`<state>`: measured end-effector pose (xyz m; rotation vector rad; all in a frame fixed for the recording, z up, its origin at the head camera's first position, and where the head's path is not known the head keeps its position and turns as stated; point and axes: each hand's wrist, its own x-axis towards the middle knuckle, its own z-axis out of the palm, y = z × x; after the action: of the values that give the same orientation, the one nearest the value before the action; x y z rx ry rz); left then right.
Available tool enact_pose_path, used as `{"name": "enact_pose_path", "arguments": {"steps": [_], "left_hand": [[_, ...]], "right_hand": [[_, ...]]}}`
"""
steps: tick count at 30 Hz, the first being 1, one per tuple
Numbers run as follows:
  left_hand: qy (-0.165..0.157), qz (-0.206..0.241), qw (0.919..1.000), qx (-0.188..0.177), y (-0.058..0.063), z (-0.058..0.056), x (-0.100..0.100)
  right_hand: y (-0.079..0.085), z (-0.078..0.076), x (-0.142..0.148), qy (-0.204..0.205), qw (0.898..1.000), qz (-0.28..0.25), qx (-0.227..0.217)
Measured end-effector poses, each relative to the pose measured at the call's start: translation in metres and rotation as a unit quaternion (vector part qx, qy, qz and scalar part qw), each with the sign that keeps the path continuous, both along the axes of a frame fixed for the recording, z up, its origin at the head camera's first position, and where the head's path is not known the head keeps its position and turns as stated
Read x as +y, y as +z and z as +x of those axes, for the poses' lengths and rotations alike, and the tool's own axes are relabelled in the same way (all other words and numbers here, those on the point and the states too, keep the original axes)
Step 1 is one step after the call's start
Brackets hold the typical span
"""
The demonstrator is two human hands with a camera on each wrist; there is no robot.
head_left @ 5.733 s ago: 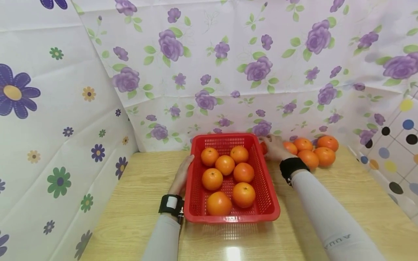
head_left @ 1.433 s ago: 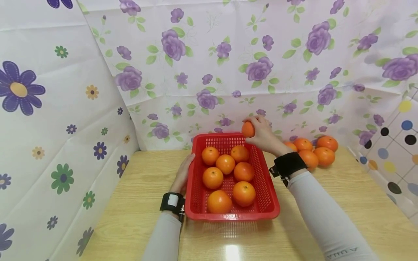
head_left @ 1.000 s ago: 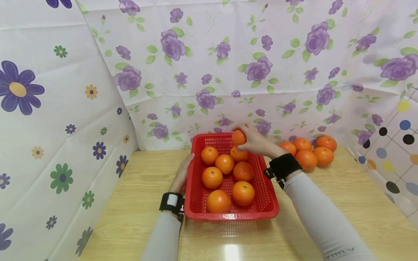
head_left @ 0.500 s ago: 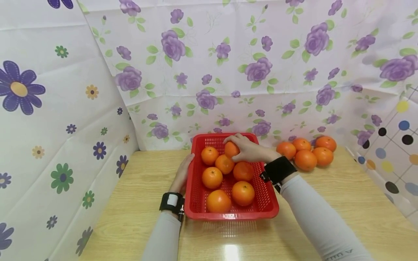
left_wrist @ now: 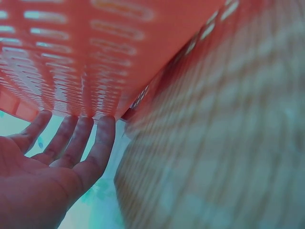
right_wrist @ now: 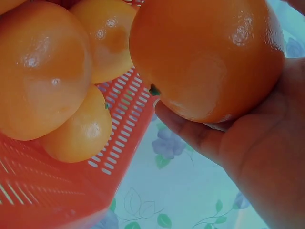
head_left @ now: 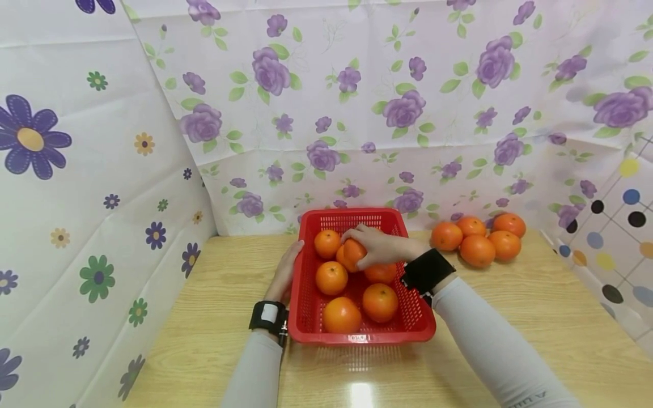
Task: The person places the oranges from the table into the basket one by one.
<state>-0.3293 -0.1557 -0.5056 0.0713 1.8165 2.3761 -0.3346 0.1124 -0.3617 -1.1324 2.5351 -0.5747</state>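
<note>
My right hand (head_left: 377,247) grips an orange (head_left: 354,253) low over the middle of a red plastic basket (head_left: 362,339), where it partly covers the oranges beneath. In the right wrist view the held orange (right_wrist: 205,52) shows a small green stem mark and sits between the curled fingers and thumb. Several oranges lie spread in the basket, one of them an orange (head_left: 341,315) near its front. Along the basket's left side my left hand (head_left: 285,271) rests; the left wrist view shows its fingers (left_wrist: 104,136) nearly straight, tips against the slotted wall.
Several more oranges (head_left: 477,251) cluster on the wooden table (head_left: 224,317) to the right of the basket. A flowered cloth (head_left: 326,113) hangs right behind the table, and another patterned sheet (head_left: 102,226) stands at the left.
My right hand has lifted an orange from beside the basket's right rim and carried it over the rim, leftward and down into the basket. My left hand has stayed at the left side.
</note>
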Motion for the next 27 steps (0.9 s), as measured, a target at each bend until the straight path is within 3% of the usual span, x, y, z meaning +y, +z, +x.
{"name": "enact_pose_path", "arguments": {"steps": [11,27], "left_hand": [[0.007,0.006,1.0,-0.003,0.001,0.001,0.001],[0.003,0.015,0.9999,0.001,0.0,0.0,0.001]], "right_hand": [[-0.009,0.009,-0.01,0.013,0.996,0.071,-0.045],[-0.022,0.02,-0.021,0.012,0.991,0.127,-0.032]]}}
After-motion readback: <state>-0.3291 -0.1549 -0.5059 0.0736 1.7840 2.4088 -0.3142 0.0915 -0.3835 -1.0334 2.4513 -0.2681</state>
